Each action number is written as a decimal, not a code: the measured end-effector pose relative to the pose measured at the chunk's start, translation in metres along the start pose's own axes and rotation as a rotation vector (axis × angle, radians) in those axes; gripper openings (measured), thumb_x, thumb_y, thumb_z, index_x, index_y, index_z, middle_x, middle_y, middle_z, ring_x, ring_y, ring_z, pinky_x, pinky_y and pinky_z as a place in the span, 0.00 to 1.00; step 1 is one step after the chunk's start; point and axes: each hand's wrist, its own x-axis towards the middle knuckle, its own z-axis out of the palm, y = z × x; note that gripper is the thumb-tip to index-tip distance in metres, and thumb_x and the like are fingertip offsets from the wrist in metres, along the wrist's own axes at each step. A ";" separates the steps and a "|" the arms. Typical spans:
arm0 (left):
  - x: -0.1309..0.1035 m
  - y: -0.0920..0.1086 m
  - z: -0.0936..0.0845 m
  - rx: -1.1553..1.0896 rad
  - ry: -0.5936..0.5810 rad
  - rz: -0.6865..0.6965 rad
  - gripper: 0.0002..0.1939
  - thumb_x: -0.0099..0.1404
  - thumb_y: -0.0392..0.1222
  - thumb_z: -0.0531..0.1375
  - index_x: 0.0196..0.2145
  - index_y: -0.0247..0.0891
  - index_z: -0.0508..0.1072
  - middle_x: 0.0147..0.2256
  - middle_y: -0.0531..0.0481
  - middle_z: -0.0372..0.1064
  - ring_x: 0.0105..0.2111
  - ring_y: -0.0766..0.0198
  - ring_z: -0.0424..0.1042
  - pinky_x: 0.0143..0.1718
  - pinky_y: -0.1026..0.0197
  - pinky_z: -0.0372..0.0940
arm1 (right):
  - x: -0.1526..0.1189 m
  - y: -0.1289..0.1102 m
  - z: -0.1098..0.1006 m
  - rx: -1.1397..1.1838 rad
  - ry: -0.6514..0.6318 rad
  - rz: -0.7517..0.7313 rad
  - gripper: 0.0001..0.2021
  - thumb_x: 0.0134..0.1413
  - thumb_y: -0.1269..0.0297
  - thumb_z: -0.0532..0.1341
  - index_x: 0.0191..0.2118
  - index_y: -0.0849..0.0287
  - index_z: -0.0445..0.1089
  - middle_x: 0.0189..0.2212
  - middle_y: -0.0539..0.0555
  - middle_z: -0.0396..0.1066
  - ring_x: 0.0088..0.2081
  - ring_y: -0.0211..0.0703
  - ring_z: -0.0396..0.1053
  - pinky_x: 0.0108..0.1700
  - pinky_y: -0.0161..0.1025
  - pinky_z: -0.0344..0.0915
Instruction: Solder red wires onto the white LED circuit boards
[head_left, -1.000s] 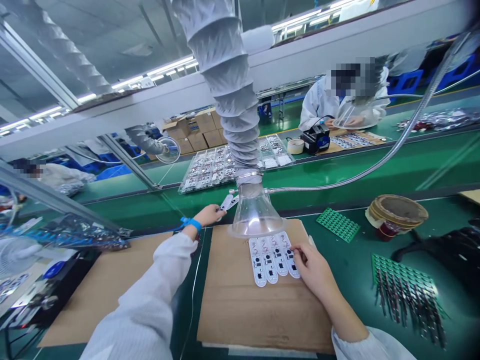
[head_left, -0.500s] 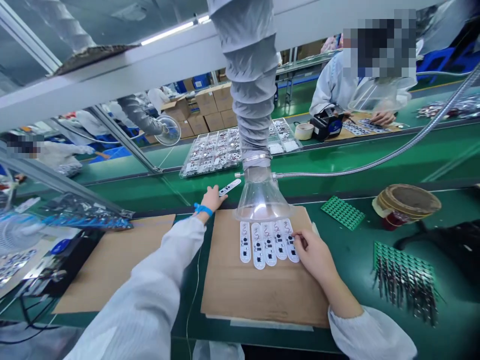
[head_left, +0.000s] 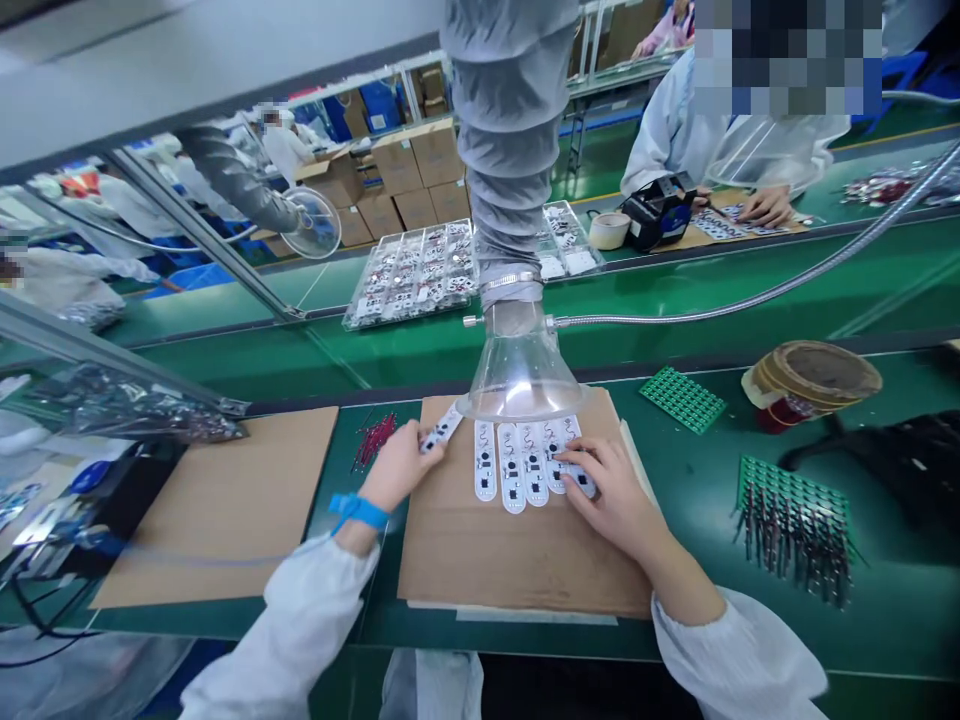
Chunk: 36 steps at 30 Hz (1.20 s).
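My left hand (head_left: 397, 462), with a blue band at its wrist, is closed on the end of a long white circuit board (head_left: 441, 430) with rounded ends and dark parts. It holds this board tilted over the left edge of a cardboard sheet (head_left: 480, 560). Several similar white boards (head_left: 513, 485) lie side by side on the cardboard, their far ends under a clear fume hood (head_left: 521, 370). Over the rightmost boards, my right hand (head_left: 611, 490) has its fingers apart, the tips touching or just above them. It partly hides these boards.
Red wires (head_left: 375, 440) lie left of the cardboard. To the right are a green perforated panel (head_left: 682, 398), a round tub (head_left: 814, 385) and another green panel holding dark-leaded parts (head_left: 795, 530). Trays of boards (head_left: 416, 275) stand beyond the ledge. A co-worker (head_left: 667, 130) sits opposite.
My left hand has come back toward me and left, bringing the white board from the ledge to the cardboard. The red wires now show. My right hand has shifted left with its fingers more spread.
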 end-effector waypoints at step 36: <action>-0.116 0.044 0.056 -0.686 -0.517 0.451 0.40 0.74 0.63 0.67 0.72 0.41 0.62 0.43 0.48 0.72 0.37 0.57 0.73 0.41 0.56 0.71 | -0.063 -0.096 0.006 0.103 0.002 -0.122 0.12 0.77 0.63 0.64 0.61 0.55 0.72 0.48 0.59 0.78 0.47 0.52 0.76 0.48 0.48 0.75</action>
